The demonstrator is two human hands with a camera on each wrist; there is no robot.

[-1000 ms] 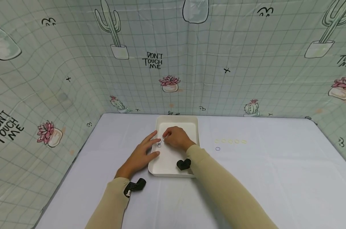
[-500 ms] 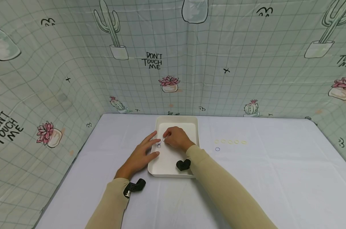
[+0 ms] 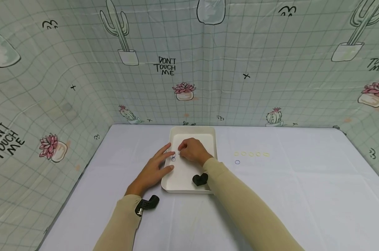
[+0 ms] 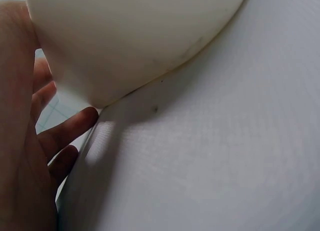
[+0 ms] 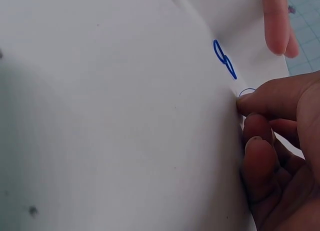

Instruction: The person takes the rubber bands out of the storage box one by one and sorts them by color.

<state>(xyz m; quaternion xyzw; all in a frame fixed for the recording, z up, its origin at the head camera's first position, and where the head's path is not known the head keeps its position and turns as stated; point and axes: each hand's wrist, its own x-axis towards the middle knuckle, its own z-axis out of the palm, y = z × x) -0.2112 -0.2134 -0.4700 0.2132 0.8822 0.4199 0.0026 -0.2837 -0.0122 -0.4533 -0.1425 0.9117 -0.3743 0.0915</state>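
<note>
Pale cloth covers the table (image 3: 271, 195), walled round by a sheet printed with cacti. Nearest, the left hand (image 3: 152, 170) lies flat with fingers spread and straight against the left rim of a white tray (image 3: 208, 134), seemingly to steady it; the left wrist view shows the tray's curved wall against that palm. Just beyond its fingertips, the right hand (image 3: 191, 150) curls over the tray floor, thumb and forefinger pinched on a small blue ring (image 5: 246, 93) as if setting it down or lifting it. Two more blue rings (image 5: 224, 58) lie just past those fingertips. Well to the right of the fingers, a row of yellow rings (image 3: 251, 154) and a lone blue ring (image 3: 237, 162) rest on the cloth.
</note>
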